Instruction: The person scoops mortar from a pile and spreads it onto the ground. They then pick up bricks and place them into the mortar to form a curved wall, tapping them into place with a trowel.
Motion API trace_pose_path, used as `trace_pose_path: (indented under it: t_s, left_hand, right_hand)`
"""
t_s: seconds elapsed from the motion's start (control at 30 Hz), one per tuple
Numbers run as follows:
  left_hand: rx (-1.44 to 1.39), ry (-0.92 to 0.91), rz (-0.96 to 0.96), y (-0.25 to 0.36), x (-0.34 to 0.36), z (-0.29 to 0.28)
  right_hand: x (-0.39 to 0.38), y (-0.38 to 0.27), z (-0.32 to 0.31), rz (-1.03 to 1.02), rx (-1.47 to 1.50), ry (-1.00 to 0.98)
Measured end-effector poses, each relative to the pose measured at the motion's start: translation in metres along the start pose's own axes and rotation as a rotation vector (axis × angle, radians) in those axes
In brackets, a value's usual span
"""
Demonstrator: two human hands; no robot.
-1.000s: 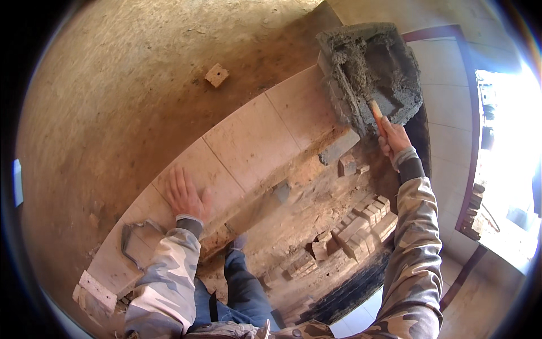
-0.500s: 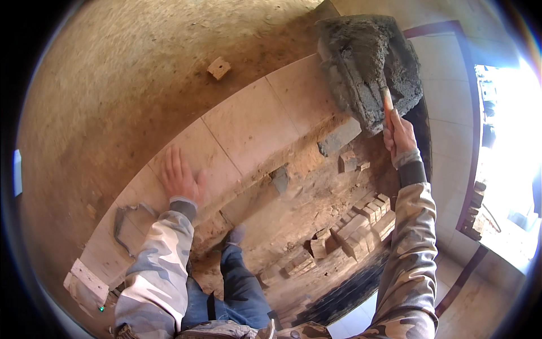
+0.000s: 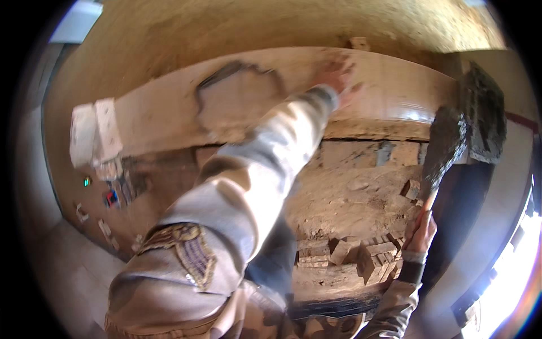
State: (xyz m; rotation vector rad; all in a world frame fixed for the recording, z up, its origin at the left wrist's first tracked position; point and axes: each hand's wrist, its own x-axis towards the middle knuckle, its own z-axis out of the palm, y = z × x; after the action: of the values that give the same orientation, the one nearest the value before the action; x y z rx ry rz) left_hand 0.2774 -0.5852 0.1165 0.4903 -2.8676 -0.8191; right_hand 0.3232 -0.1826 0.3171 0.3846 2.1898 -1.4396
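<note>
My left hand (image 3: 337, 76) rests on the long pale tiled ledge (image 3: 389, 90), blurred, with its fingers apart and nothing held. My right hand (image 3: 420, 231) is closed on the orange handle of a trowel (image 3: 432, 195), lower right of the ledge. A thick heap of wet grey mortar (image 3: 445, 141) covers the trowel's blade, just left of the mortar-caked tub (image 3: 485, 116) at the ledge's right end. A dark, irregular strip (image 3: 217, 73) lies looped on the ledge left of my left hand.
Pieces of pale block (image 3: 93, 133) sit at the ledge's left end. Broken bricks (image 3: 378, 260) are piled on the dirt floor (image 3: 333, 206) below. Small items (image 3: 110, 198) lie at lower left. A white wall and bright opening (image 3: 519, 265) are at right; sandy ground (image 3: 254, 28) stretches beyond the ledge.
The view has swung, so the ledge runs across the picture. The trowel has come out of the tub with mortar heaped on it. My left arm now reaches farther across the picture.
</note>
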Motion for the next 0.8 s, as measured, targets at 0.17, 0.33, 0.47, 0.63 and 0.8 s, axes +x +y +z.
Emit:
trace_pose_path:
  t_s: [0.17,0.33,0.47,0.63,0.8]
  left_hand:
    - [-0.643,0.282,0.176,-0.004,-0.147,-0.069]
    - [-0.534,-0.081,-0.386,-0.098,-0.475,-0.108]
    - [-0.081,-0.662,-0.833,-0.152,-0.696,-0.144]
    - [-0.314,-0.805,-1.117,-0.178,-0.780,-0.139]
    - [-0.208,-0.589,-1.147,-0.165,-0.765,-0.143]
  right_hand:
    - [-0.104,0.104,0.041,0.097,-0.041,-0.118]
    - [-0.174,0.179,0.128,0.155,-0.215,-0.269]
    - [-0.173,0.247,0.190,-0.470,-0.725,-0.515]
    - [-0.159,0.269,0.299,-0.723,-0.838,-0.779]
    - [-0.130,0.235,0.418,-0.449,-0.969,-0.946]
